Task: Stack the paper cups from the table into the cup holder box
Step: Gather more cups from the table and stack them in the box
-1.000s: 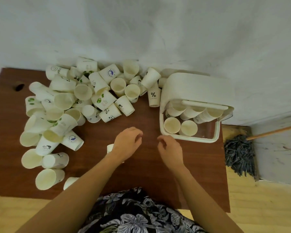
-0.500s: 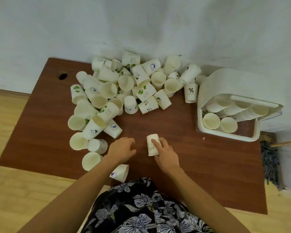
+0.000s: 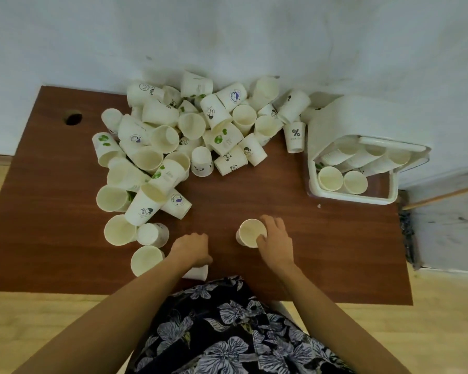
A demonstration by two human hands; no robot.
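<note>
A heap of white paper cups (image 3: 184, 139) covers the back left of the brown table (image 3: 322, 238). My right hand (image 3: 274, 238) grips one upright paper cup (image 3: 250, 232) near the table's front, its mouth facing up. My left hand (image 3: 191, 249) lies over another cup (image 3: 197, 272) that rests on its side at the front edge, fingers curled on it. The white cup holder box (image 3: 362, 125) stands at the back right, its clear front open, with several rows of stacked cups (image 3: 341, 180) inside.
A wall runs behind the table. A round cable hole (image 3: 73, 117) is at the back left of the tabletop. A broom with a wooden handle (image 3: 443, 195) leans on the floor to the right. My floral garment (image 3: 227, 327) presses against the front edge.
My right hand has turned its cup from lying on its side to upright. My left hand has dropped back toward the front edge onto the cup lying there. The view shifted left.
</note>
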